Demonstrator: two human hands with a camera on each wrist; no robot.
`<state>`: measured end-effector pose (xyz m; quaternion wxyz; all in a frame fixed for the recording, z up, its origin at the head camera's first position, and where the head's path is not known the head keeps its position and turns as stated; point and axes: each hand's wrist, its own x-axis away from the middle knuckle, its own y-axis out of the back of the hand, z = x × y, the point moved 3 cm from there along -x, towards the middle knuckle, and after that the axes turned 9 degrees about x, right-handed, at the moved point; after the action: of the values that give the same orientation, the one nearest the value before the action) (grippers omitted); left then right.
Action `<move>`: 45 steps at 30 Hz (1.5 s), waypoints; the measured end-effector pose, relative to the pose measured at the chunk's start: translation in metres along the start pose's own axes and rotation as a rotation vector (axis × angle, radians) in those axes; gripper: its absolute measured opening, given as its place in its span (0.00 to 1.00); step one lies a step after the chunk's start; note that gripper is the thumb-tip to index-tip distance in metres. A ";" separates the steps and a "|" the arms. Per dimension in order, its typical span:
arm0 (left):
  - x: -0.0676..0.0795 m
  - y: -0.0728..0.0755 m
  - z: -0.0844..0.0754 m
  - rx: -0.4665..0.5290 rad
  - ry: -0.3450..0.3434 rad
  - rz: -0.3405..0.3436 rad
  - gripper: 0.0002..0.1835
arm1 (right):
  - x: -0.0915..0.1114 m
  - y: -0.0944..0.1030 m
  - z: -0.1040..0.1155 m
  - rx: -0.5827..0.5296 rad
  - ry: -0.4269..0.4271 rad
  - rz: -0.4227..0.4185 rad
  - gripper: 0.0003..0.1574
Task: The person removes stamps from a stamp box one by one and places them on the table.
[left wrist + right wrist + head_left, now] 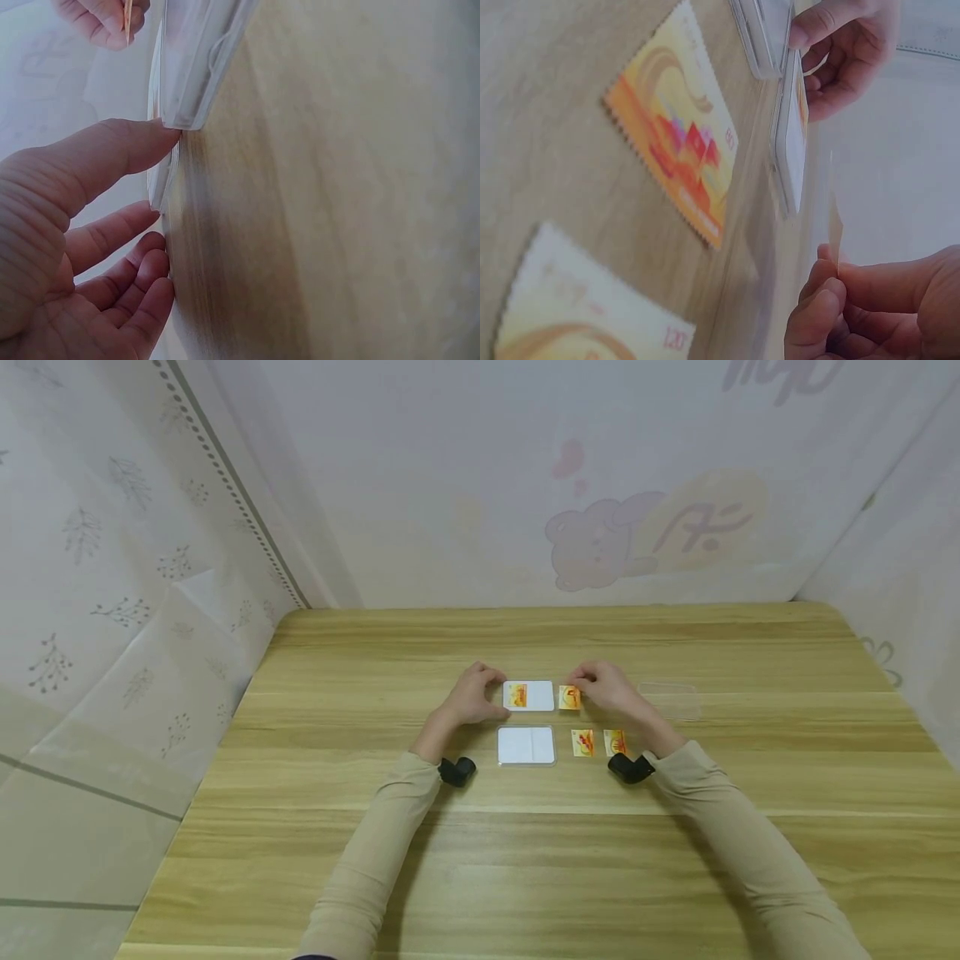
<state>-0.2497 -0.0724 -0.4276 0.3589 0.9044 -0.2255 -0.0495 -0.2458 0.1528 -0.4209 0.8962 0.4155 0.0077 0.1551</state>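
Note:
In the head view my left hand [472, 697] holds a white-backed stamp case [540, 696] at its left end, thumb at the near corner and forefinger at the far one. A red-and-yellow stamp [517, 695] lies on the case's left half. My right hand [609, 690] pinches another stamp [570, 698] between thumb and forefinger, just right of the case. The right wrist view shows that held stamp [835, 225] edge-on, raised off the table. In the left wrist view the thumb [112, 154] lies at the case's edge, the other fingers loosely bent.
A second white-backed case [525, 746] lies nearer me. Right of it are two loose stamps, one [582, 742] beside the other [614, 742], close to my right wrist. A clear plastic cover [670, 701] lies farther right on the wooden table [540, 877]. Curtains surround the table.

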 end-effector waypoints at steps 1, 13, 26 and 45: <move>0.000 0.000 0.000 0.000 -0.001 0.000 0.30 | 0.000 0.001 -0.001 0.005 0.001 0.000 0.12; 0.001 0.000 0.000 0.015 0.004 0.012 0.30 | 0.002 0.010 -0.013 0.020 -0.001 -0.024 0.13; 0.001 0.000 0.000 0.017 0.002 0.008 0.30 | 0.005 0.019 -0.025 0.001 -0.010 -0.040 0.13; 0.000 -0.001 0.000 0.031 0.012 0.016 0.31 | 0.007 0.029 -0.037 0.059 -0.061 -0.043 0.12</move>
<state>-0.2491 -0.0719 -0.4281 0.3467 0.9082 -0.2314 -0.0379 -0.2525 0.1997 -0.4230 0.8866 0.4460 -0.0063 0.1227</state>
